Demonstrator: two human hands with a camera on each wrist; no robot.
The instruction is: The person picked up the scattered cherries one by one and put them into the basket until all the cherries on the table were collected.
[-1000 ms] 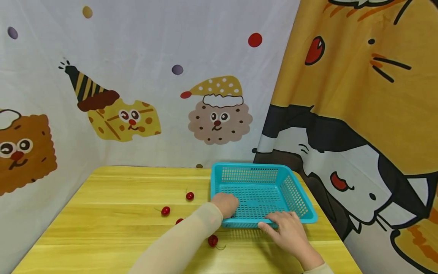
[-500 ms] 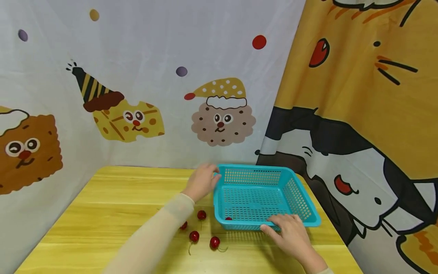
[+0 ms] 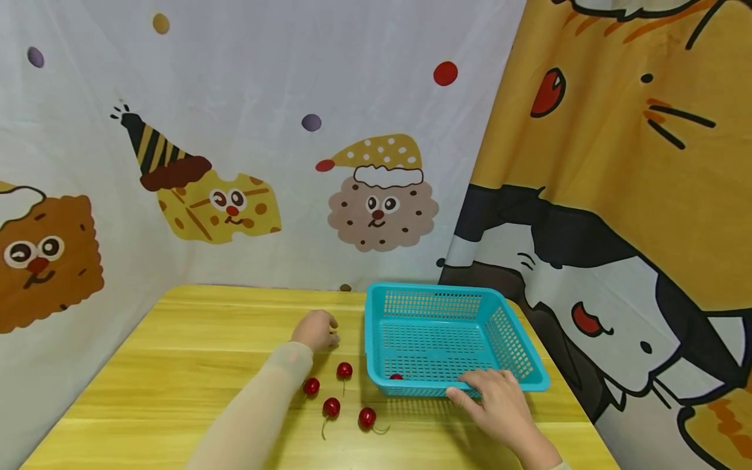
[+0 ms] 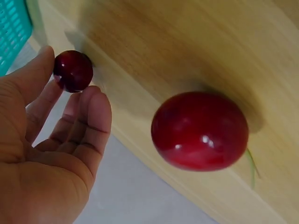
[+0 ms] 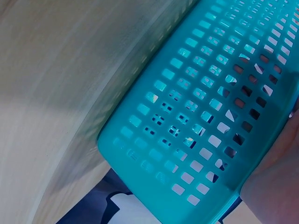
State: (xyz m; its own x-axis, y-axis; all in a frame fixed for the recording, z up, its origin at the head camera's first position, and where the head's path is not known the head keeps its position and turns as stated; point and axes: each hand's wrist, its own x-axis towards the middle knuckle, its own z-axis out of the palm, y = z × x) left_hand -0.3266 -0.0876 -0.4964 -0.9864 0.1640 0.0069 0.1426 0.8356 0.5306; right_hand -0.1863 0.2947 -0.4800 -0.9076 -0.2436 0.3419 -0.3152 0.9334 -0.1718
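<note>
My left hand is low over the table, left of the turquoise basket. In the left wrist view its thumb and fingertips close on a dark red cherry, which the hand hides in the head view. A second cherry with a green stem lies nearer that wrist camera. My right hand grips the basket's front rim, fingers over the edge and thumb outside. Just inside the front wall shows a cherry. Several stemmed cherries, one of them a cherry by the basket, lie in front.
The wooden table carries the basket at its back right. Behind it hangs a white cloth with cartoon prints, and an orange and black patterned cloth hangs close along the right side.
My left hand has come out of the basket, passed over its left rim and gone down left to a cherry. A cherry now shows inside the basket. My right hand stays on the rim.
</note>
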